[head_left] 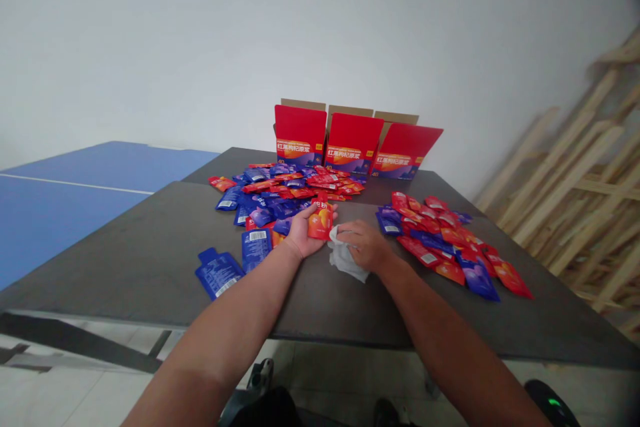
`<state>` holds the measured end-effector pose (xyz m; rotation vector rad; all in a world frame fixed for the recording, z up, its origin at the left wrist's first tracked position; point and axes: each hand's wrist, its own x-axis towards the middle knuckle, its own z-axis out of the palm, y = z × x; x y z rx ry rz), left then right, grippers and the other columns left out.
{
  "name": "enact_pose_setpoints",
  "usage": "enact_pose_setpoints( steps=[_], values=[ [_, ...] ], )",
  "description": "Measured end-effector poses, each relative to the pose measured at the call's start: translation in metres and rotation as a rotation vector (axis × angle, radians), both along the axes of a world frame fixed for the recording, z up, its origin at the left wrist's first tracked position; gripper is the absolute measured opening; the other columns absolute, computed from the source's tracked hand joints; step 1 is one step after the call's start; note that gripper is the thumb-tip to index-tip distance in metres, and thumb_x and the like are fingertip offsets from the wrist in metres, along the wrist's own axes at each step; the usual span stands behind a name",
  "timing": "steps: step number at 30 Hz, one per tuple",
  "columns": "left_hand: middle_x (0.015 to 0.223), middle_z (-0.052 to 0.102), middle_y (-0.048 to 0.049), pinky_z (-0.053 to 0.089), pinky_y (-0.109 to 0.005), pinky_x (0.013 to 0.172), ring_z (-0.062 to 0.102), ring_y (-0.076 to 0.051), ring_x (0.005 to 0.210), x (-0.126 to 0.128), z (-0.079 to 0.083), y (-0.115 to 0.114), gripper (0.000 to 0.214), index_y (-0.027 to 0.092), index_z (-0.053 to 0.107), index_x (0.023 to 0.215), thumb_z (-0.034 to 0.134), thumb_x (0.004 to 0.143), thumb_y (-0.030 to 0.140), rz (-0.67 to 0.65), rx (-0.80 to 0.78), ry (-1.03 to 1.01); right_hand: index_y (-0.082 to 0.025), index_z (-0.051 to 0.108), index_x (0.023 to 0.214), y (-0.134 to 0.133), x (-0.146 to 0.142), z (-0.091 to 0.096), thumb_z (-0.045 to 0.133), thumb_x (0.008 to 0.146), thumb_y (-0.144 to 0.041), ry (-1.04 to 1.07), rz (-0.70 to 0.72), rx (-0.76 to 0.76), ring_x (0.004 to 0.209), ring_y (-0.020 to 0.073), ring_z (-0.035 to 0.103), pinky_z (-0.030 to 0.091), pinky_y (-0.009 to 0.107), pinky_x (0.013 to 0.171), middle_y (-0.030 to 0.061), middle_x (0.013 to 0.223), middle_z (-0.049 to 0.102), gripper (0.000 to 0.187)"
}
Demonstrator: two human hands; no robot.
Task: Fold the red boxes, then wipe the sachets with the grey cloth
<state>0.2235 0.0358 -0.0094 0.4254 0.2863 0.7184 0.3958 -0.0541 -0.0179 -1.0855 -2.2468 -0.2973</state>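
Note:
My left hand [301, 235] holds a red drink pouch [321, 221] with orange fruit printed on it, its front turned up toward me. Close beside it, my right hand [364, 245] grips a crumpled pale grey cloth [346, 260], which hangs down near the pouch's lower right corner. Behind the left hand spreads a heap of red and blue pouches [280, 188]. A few blue pouches, one of them a loose blue pouch [219, 273], lie left of my left forearm. On the right side is a second pile of red and blue pouches [450, 233].
Three red cartons [300, 130] with raised flaps stand in a row at the back of the dark table [135, 250]. A blue table-tennis table [65, 213] adjoins at the left. Wooden slats [590, 180] lean at the right, by the white wall.

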Motion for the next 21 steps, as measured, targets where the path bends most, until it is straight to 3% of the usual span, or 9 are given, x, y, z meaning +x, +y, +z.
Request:
enact_pose_setpoints(
  steps=[5, 13, 21],
  values=[
    [0.106, 0.07, -0.015, 0.051, -0.036, 0.085, 0.068, -0.023, 0.093, 0.003, -0.003, -0.001, 0.039, 0.008, 0.063, 0.117, 0.052, 0.089, 0.033, -0.077, -0.003, 0.018, -0.019, 0.067, 0.103, 0.001, -0.018, 0.0, 0.06, 0.087, -0.028, -0.129, -0.029, -0.049, 0.096, 0.0214, 0.058, 0.047, 0.036, 0.086, 0.0092, 0.106, 0.066, 0.02],
    [0.104, 0.071, -0.0143, 0.051, -0.036, 0.087, 0.068, -0.024, 0.093, 0.006, -0.002, -0.008, 0.039, 0.011, 0.062, 0.122, 0.051, 0.09, 0.03, -0.222, 0.082, 0.035, -0.019, 0.068, 0.106, 0.006, -0.016, -0.002, 0.054, 0.087, -0.019, -0.112, -0.23, -0.083, 0.092, 0.0214, 0.06, 0.048, 0.034, 0.083, 0.0102, 0.099, 0.066, 0.023],
    [0.094, 0.072, -0.0142, 0.053, -0.034, 0.085, 0.07, -0.023, 0.087, 0.008, -0.002, -0.014, 0.031, 0.009, 0.065, 0.111, 0.05, 0.091, 0.027, -0.271, 0.096, 0.084, -0.018, 0.065, 0.111, 0.011, -0.006, -0.005, 0.047, 0.092, -0.024, -0.016, -0.383, -0.073, 0.098, 0.0233, 0.059, 0.049, 0.035, 0.087, 0.0114, 0.105, 0.064, 0.027]
  ],
)
